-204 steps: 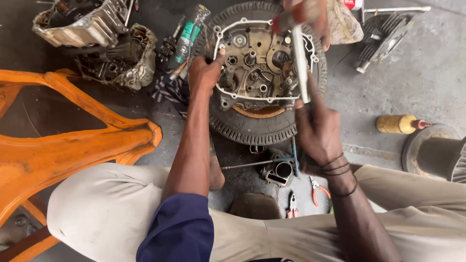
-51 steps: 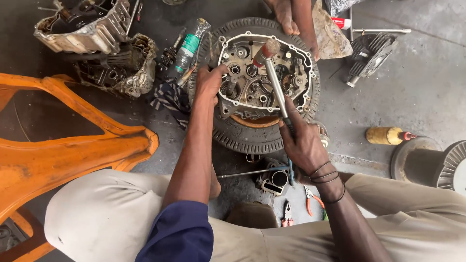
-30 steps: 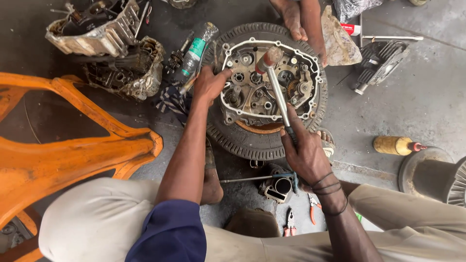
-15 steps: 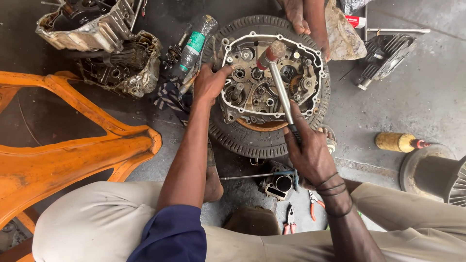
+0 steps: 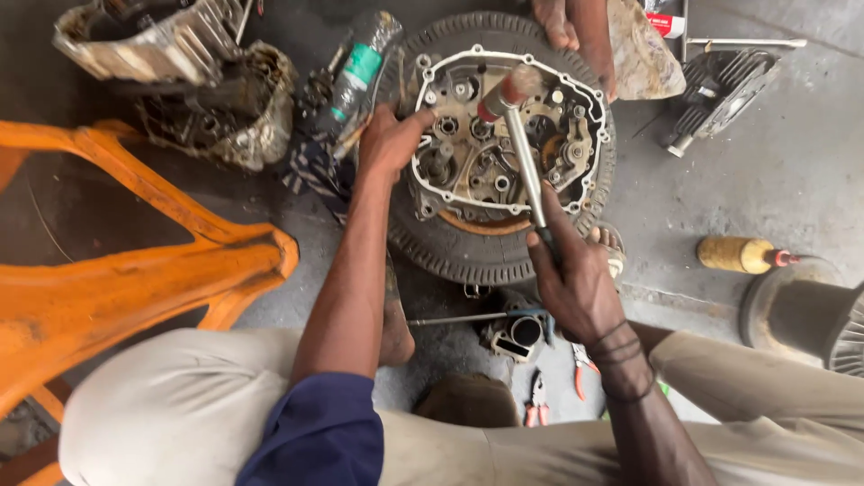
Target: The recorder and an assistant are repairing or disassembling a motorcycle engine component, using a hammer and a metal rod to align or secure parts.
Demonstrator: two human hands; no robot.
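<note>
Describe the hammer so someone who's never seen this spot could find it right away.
Start at the black tire lying flat on the grey floor, with an open engine case resting on top. Across that case runs a metal shaft rising from the right hand to a reddish head: that is the hammer. Unlike the small red-handled pliers lower down, it is long, held, and over the case.

Grey concrete floor [image 5: 792,171] bears tyre [image 5: 468,256], pliers [image 5: 583,367], yellow bottle [image 5: 740,255].
</note>
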